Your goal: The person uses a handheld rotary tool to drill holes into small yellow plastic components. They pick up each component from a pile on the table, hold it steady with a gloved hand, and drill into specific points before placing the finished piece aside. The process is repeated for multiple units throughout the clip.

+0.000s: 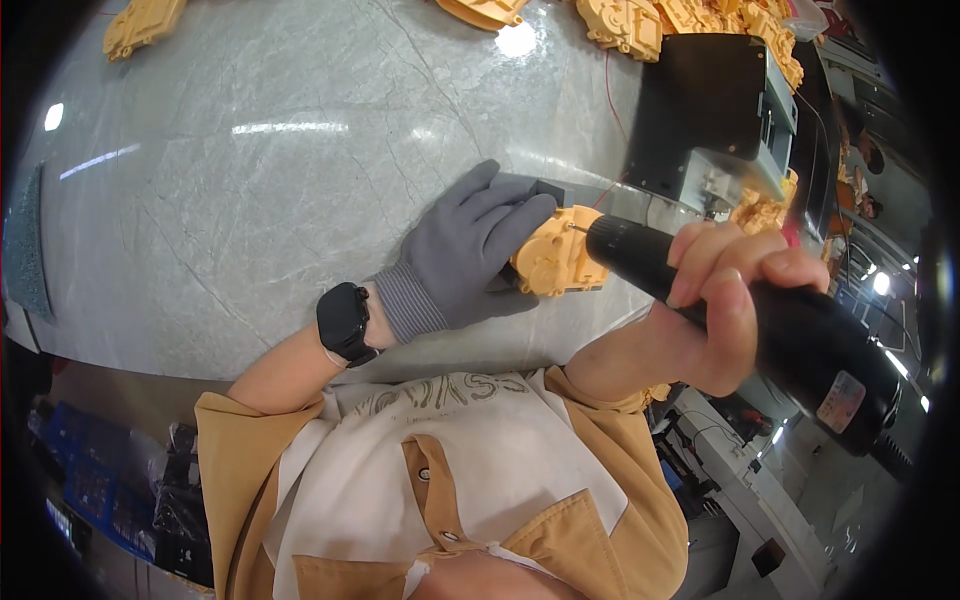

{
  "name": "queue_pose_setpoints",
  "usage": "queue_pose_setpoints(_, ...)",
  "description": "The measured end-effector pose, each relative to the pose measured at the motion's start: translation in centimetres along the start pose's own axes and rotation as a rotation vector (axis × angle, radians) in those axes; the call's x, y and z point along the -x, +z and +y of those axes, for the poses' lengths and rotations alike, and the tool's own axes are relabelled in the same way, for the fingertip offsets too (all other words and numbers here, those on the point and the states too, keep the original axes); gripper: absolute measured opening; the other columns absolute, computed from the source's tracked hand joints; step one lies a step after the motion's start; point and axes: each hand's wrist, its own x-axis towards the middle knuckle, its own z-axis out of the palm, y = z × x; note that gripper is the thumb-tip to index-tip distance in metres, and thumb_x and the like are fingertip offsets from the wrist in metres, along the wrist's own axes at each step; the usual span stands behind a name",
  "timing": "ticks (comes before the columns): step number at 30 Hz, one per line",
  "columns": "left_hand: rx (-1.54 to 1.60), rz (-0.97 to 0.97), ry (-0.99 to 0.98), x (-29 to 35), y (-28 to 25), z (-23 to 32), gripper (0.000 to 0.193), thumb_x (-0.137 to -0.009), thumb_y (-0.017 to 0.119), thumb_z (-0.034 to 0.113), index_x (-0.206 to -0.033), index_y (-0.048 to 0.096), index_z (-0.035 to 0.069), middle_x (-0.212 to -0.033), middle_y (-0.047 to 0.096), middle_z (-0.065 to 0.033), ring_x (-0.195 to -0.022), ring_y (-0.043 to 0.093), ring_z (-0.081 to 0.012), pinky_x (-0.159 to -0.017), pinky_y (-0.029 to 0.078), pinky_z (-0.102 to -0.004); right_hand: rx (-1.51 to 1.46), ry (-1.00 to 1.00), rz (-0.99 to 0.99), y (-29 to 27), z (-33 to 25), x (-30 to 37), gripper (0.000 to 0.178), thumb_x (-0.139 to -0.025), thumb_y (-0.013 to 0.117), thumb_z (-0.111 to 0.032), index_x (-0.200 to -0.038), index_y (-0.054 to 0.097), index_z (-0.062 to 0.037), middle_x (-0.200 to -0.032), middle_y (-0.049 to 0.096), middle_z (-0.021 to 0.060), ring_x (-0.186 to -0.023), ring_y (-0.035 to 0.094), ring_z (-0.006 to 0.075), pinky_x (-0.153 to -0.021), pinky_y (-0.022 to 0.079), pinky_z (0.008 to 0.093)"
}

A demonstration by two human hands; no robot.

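Note:
In a grey knit glove, my left hand [470,245] grips a yellow-orange moulded plastic housing [553,262] by its left side. A dark block [546,190] shows just behind the housing. My bare right hand [725,300] is wrapped round a black electric screwdriver [640,255]. The tool slants down to the left, and its thin bit meets the upper right part of the housing, or comes very close to it. Whether a screw sits under the tip is too small to tell.
A black box-shaped device [695,110] with a metal front stands at the right back of the grey marbled table [250,200]. More yellow-orange housings [622,25] lie heaped along the far edge, one [142,25] at far left. Blue crates [105,470] stand below the table's left.

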Motion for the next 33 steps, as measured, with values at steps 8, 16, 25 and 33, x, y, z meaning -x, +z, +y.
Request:
queue_pose_setpoints(8, -0.028, 0.042, 0.035, 0.1, 0.4, -0.2, 0.082, -0.057, 0.078, 0.027, -0.124, 0.037, 0.001, -0.116, 0.049, -0.0162, -0.108, 0.049, -0.0298, -0.098, 0.031, -0.0507, -0.191, 0.042, 0.022, -1.3, 1.0, -0.7, 0.044, -0.071, 0.053, -0.001, -0.112, 0.037, -0.0024, -0.061, 0.047, 0.0084, -0.044, 0.044, 0.0157, -0.049, 0.041, 0.0338)
queue_pose_setpoints(16, -0.029, 0.046, 0.011, 0.1, 0.6, -0.2, 0.081, -0.057, 0.078, 0.028, -0.123, 0.038, 0.003, -0.118, 0.049, -0.0152, -0.108, 0.049, -0.0289, -0.099, 0.031, -0.0502, -0.257, -0.03, -0.054, -3.2, 1.2, 0.3, 0.037, -0.072, 0.048, 0.001, -0.107, 0.038, -0.0051, -0.064, 0.045, 0.0095, -0.044, 0.044, 0.0169, -0.053, 0.041, 0.0373)
queue_pose_setpoints(25, 0.011, -0.004, 0.0, -0.1, 0.3, -0.4, 0.08, -0.056, 0.079, 0.027, -0.122, 0.04, 0.004, -0.118, 0.048, -0.0147, -0.107, 0.049, -0.0278, -0.099, 0.031, -0.0494, -0.215, 0.044, -0.203, -2.5, 1.1, -0.2, 0.036, -0.073, 0.053, 0.006, -0.102, 0.036, -0.0067, -0.068, 0.047, 0.0082, -0.048, 0.048, 0.0166, -0.054, 0.041, 0.0357)
queue_pose_setpoints(33, -0.061, 0.001, -0.009, -0.6, -0.7, 1.7, 0.094, -0.065, 0.071, 0.043, -0.128, 0.023, -0.008, -0.109, 0.052, -0.0203, -0.103, 0.049, -0.0362, -0.1, 0.027, -0.0498, -0.332, 0.03, 0.133, -2.2, 1.5, 0.2, 0.026, -0.068, 0.053, -0.001, -0.092, 0.042, -0.0035, -0.064, 0.046, 0.0062, -0.048, 0.043, 0.0138, -0.057, 0.04, 0.0306)
